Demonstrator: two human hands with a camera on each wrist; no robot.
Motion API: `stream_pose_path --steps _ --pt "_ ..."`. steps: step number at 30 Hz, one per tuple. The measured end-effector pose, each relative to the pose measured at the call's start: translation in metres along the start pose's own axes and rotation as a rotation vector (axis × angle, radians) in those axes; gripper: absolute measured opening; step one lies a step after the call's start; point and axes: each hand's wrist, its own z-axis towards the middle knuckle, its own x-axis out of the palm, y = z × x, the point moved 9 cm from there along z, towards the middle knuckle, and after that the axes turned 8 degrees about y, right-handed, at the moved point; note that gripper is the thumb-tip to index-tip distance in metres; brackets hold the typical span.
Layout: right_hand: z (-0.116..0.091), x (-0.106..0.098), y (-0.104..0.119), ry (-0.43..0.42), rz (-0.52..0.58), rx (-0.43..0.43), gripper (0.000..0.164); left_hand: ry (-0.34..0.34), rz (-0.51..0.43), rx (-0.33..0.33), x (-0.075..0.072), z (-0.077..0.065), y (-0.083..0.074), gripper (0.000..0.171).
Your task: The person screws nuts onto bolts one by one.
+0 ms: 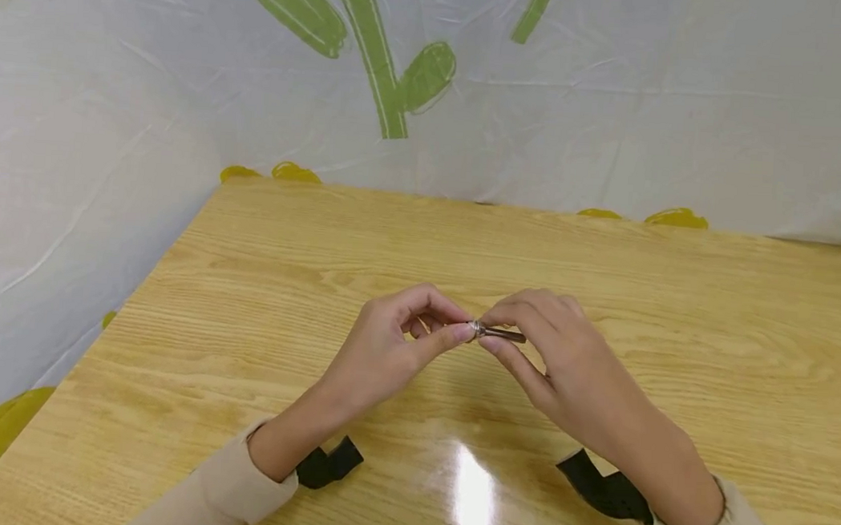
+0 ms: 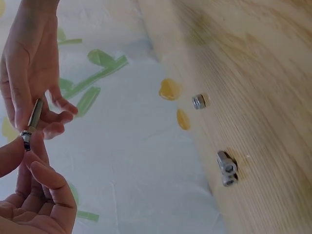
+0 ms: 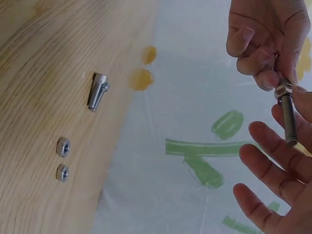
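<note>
In the head view both hands meet over the wooden table around a metal bolt (image 1: 506, 334) with a threaded shank. My left hand (image 1: 386, 349) pinches the bolt's head end between thumb and fingers, covering most of the head. From the other side my right hand (image 1: 566, 360) has thumb and index finger at the nut (image 3: 283, 90) on the bolt. The shank runs out past the nut between the right fingers, and its threads show in the right wrist view. The right hand's other fingers (image 3: 265, 168) are spread apart there.
Two socket-head bolts (image 3: 98, 91) lie together on the wooden table (image 1: 259, 301). Near them are two loose hex nuts, an upper nut (image 3: 63, 146) and a lower nut (image 3: 62, 173). A white sheet (image 1: 544, 125) with green and yellow shapes hangs behind the table edge. Black straps show below both wrists.
</note>
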Motion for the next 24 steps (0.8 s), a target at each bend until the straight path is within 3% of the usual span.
stream_pose_path --steps 8,15,24 --pt "-0.006 -0.006 -0.021 0.014 -0.049 0.115 0.037 -0.031 0.031 -0.089 -0.020 0.016 0.030 0.011" --pt "-0.017 0.008 -0.040 0.184 -0.116 0.220 0.054 -0.035 0.148 -0.182 -0.040 0.039 0.065 0.011" --pt "-0.029 0.028 -0.063 0.366 -0.197 0.325 0.057 0.078 0.286 -0.325 -0.042 0.064 0.101 0.013"
